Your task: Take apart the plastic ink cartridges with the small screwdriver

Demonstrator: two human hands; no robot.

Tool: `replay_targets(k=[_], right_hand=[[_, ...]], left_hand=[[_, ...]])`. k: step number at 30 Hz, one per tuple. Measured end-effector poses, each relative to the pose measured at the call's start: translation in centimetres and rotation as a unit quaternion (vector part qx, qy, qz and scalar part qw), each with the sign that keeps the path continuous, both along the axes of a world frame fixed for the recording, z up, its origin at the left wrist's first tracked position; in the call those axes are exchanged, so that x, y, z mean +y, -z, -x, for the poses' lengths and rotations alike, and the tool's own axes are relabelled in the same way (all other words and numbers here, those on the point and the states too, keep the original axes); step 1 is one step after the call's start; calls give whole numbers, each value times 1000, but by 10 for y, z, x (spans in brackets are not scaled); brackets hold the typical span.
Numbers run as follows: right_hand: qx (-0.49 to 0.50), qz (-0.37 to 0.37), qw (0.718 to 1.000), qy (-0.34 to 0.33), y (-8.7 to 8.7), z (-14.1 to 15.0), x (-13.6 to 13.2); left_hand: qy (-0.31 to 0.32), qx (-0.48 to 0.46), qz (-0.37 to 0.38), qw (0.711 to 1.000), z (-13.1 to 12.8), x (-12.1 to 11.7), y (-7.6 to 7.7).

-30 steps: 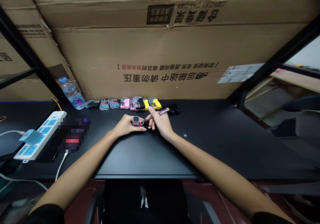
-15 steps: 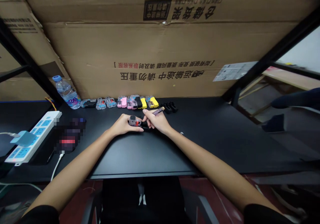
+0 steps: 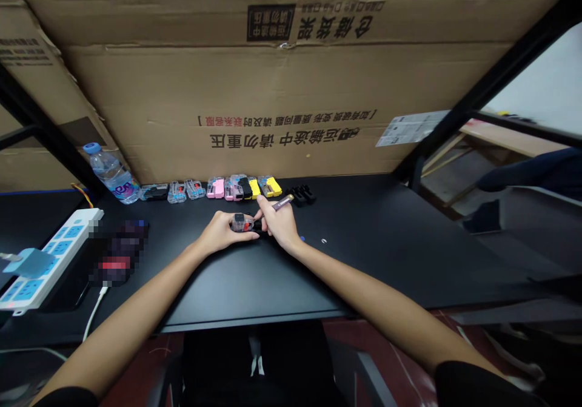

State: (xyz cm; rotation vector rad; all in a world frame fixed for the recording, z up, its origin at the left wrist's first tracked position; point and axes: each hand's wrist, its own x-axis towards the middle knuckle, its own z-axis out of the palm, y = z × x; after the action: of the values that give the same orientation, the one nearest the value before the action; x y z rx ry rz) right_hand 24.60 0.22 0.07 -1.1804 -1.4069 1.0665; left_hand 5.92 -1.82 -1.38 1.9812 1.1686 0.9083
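My left hand is closed around a small device with a clear casing, a black part on top and a red part inside. In my right hand is a slim pen-like tool with a dark barrel and a gold-coloured end, gripped like a pen. Its working tip points left toward the device, but my fingers partly hide the tip and I cannot tell whether it touches. Some black part shows between the two hands, mostly covered.
Behind my hands runs a row of similar devices, some pink, some yellow, beside several black pieces. A water bottle, phone and power strip stand left. Cardboard walls the back.
The whole view has shifted slightly. My right hand has turned a little and drawn closer to the device. A small blue bit now shows beside my right wrist.
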Motion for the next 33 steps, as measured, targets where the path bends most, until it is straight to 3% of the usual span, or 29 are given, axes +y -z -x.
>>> replay_targets(k=[3,6,10,14,20,26,33], right_hand=[[-23,-40,999,-3,2,-4,2],[-57,-79,993,-70,2,-12,9],[-72,-55,981,-171,-2,-22,16],[-70,-47,977,-195,-5,-21,16],[-48,-44,988,-139,-1,-13,11],[-5,-11,1000,-27,6,-5,6],[-3,-32,999,23,10,0,1]], left_hand=[[-9,4,-10,1000,-2,-1,0],[1,-2,-6,1000,0,0,0],[45,-27,32,998,5,3,1],[69,-44,67,994,9,5,3],[65,-45,77,994,8,5,3],[24,-19,36,999,5,3,2],[3,-5,-14,1000,1,0,2]])
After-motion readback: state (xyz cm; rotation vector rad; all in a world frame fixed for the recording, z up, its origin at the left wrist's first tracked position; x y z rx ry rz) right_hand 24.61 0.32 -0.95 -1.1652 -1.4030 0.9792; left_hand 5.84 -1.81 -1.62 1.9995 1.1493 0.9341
